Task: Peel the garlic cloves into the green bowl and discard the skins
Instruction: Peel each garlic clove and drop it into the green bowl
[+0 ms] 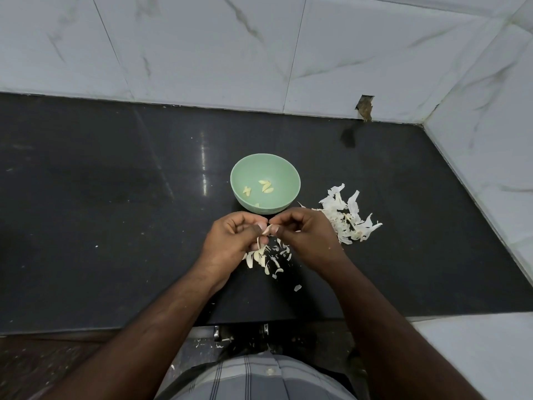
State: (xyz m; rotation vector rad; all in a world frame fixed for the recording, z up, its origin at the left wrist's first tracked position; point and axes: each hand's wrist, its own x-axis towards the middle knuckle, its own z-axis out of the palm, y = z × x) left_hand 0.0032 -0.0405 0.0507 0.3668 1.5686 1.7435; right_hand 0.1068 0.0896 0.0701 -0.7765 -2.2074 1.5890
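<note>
Left hand (230, 241) and right hand (302, 235) pinching pale garlic clove (266, 228) between curled fingertips, near round green bowl (288, 180); papery white skins (346, 220) lying right.

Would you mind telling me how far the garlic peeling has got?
Done: a few peeled cloves lie in the green bowl, and a pile of skins sits right of it. In hand: the left hand and right hand pinch one clove. Left: more cloves wait below, skins undiscarded.

Both forearms forward, left hand (230, 241) and right hand (302, 235) thumb to thumb, fingers curled in a pinch.
</note>
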